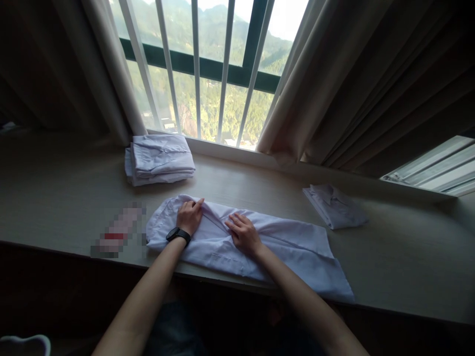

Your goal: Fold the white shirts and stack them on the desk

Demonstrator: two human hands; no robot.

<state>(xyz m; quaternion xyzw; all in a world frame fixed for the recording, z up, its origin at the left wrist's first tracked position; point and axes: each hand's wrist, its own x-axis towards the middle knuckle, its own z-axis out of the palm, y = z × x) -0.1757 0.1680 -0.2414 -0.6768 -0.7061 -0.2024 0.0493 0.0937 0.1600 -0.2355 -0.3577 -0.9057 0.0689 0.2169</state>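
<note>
A white shirt (293, 247) lies stretched lengthwise along the near edge of a light wooden sill (63, 198), folded into a long strip. My left hand (189, 216) rests on its left end, fingers bent and pinching a ridge of fabric; a black band sits on that wrist. My right hand (243, 232) lies flat on the middle of the shirt with its fingers spread, pressing the cloth down.
A stack of folded white shirts (159, 159) sits at the back left by the window. One folded white shirt (335, 205) lies at the right. A blurred small object (117, 232) lies left of the shirt. Beige curtains (334, 84) hang beside the barred window (208, 69).
</note>
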